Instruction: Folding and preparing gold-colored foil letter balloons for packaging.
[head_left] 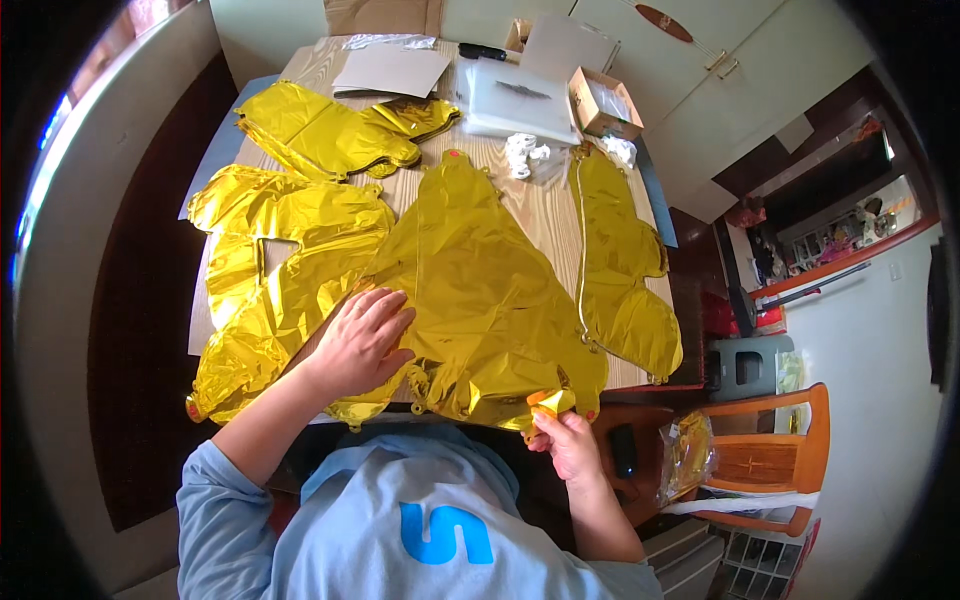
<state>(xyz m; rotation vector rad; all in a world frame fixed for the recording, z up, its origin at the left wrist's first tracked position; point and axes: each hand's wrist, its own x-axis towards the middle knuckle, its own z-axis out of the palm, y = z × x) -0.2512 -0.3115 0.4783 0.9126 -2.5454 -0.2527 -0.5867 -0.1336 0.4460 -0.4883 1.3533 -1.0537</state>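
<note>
The big gold foil piece (480,280) lies mid-way across the table (545,225), long axis running away from the person, narrow end pointing far. The left hand (362,340) lies loosely open over its left edge; the right hand (566,442) pinches an orange-and-gold bit (551,402) at its near edge.

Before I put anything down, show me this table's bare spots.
Widest: the strip of wooden table between the middle gold foil and the right gold foil, below the white tissue. A smaller gap separates the middle gold foil's tip from the upper-left gold foil. Crowded: the near edge by the left hand and right hand; the far end, with papers and a box.
</note>
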